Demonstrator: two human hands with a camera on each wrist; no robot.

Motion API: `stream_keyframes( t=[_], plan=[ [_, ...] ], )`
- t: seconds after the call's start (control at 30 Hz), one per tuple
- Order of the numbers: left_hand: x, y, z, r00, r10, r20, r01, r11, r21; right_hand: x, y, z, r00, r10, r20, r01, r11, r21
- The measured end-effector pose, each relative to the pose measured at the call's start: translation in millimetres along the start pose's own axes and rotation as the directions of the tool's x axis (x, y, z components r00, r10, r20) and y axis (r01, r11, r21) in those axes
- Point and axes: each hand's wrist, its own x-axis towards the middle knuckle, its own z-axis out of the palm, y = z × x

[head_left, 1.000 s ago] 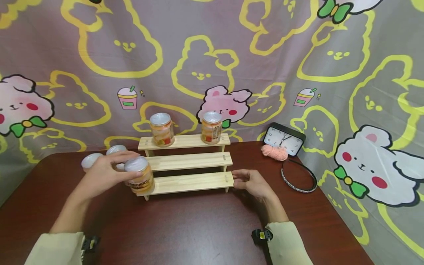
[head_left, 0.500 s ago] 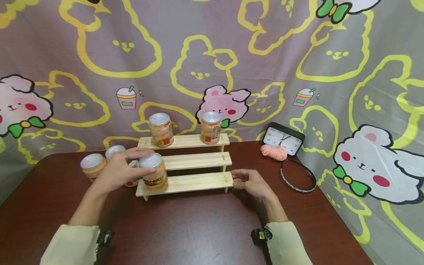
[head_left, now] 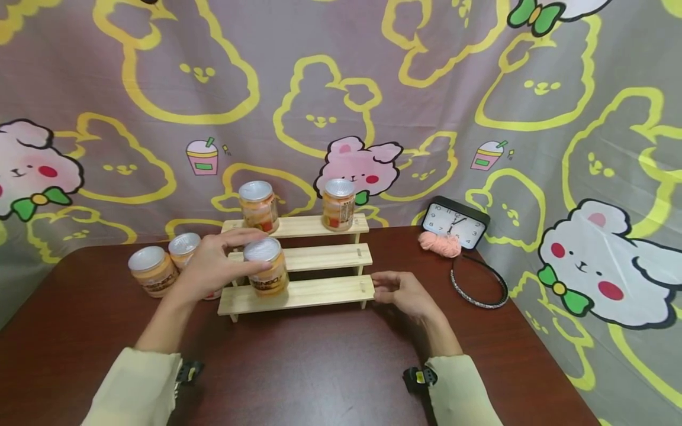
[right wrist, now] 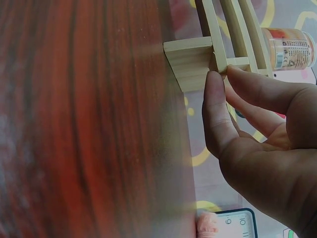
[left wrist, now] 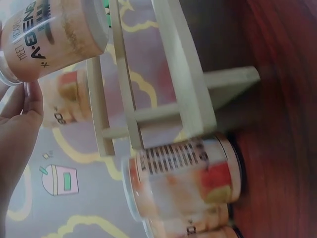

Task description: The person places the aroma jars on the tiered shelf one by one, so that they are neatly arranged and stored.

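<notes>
Left hand [head_left: 213,263]: curled round the jar [head_left: 270,279], likely so it won't drop.
Jar: upright over the shelf [head_left: 319,291], left of frame's middle.
Right hand [head_left: 406,296]: pinches shelf's end, maybe to steady it.

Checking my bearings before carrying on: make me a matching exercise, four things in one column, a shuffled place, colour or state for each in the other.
Things
1. Left hand
2. Clock
3. Yarn bundle
4. Right hand

Places, colours, states
A. Pink
B. At the right end of the lowest step of the wooden rack
C. Holding a jar
D. White face, black casing

Pairs: 1-C, 2-D, 3-A, 4-B
</notes>
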Motion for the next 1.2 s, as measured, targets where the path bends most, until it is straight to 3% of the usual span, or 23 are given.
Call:
stream_keyframes(
  t=[0.13,0.37,0.77,1.2],
  plan=[
    [6.3,4.0,7.1,1.0,-0.001,-0.007,0.0,0.999,-0.046,-0.7,-1,0,0.999,-0.037,0.009,0.037,0.999,0.004],
    [17.6,9.3,19.1,1.0,-0.018,-0.022,0.016,0.995,-0.1,2.6,1,2,1.0,0.028,-0.007,-0.029,1.0,-0.006],
    [43.5,22.7,48.5,0.997,0.065,-0.045,-0.07,0.99,-0.124,3.6,1,0,0.999,0.032,-0.012,-0.032,0.999,-0.01],
    [59.7,28.2,73.0,0.996,0.059,-0.061,-0.065,0.991,-0.117,4.1,1,1,0.999,0.045,-0.003,-0.045,0.999,0.009]
  ],
)
